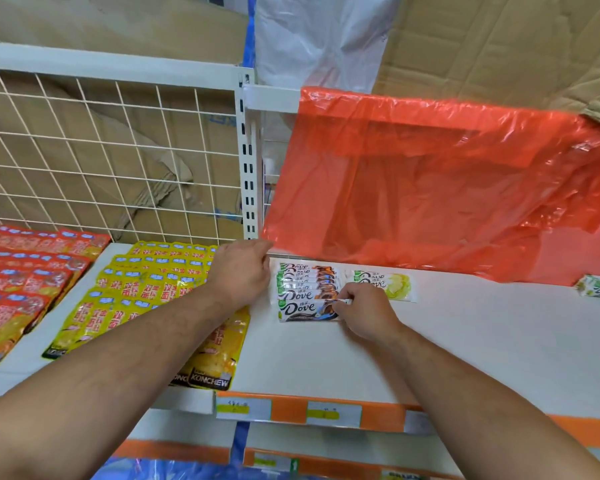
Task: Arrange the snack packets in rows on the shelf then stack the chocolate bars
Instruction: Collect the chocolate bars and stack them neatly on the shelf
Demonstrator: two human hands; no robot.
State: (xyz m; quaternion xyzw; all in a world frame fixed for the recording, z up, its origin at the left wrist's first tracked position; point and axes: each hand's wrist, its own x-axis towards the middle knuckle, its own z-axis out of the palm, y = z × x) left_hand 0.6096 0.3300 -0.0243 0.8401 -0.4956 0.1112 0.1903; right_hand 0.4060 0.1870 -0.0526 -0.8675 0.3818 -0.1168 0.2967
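Hanging orange plastic sheet (430, 181) reaches the shelf (465, 341) behind chocolate bars (307, 289).

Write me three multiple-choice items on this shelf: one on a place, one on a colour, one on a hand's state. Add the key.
1. Where does the yellow-green Dove bar nearest the stack of Dove bars lie, as the camera sees it?
A. left of the stack
B. right of the stack
C. on top of the stack

2. What colour is the plastic sheet hanging behind the shelf?
A. red-orange
B. green
C. black

3. What is the right hand doing?
A. lying flat and open
B. pinching the front bar of the stack
C. curled, holding nothing

Key:
1 B, it lies apart on the stack's right side.
2 A, the sheet is plainly red-orange.
3 B, its fingertips close on that bar's right end.
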